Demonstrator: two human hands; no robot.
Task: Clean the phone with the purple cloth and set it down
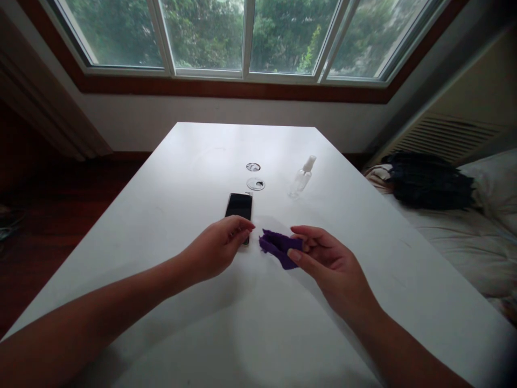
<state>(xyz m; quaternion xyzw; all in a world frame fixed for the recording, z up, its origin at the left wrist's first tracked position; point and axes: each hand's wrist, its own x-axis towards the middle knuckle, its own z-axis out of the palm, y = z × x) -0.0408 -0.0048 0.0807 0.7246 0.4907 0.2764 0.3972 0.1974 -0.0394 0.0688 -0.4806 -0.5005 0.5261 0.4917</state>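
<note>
Pinched in my right hand point(331, 264) is a small purple cloth point(278, 249), its ragged edge pointing left. The thumb lies on the near side of the cloth, and it is raised a little over the table. My left hand point(218, 245) is over the lower part of a black-screened smartphone point(239, 205), its fingers curled in and the thumb close to the index finger. I see nothing between those fingertips, and a small gap separates them from the cloth. Part of the phone is hidden behind this hand.
On the white table point(161, 194), beyond the phone, lie two small round shiny discs, the nearer one point(256, 184) and the farther one point(253, 167). A clear spray bottle point(302, 175) is to their right. Dark fabric point(430, 180) rests on a pale bed at the right. Windows point(202, 35) line the back.
</note>
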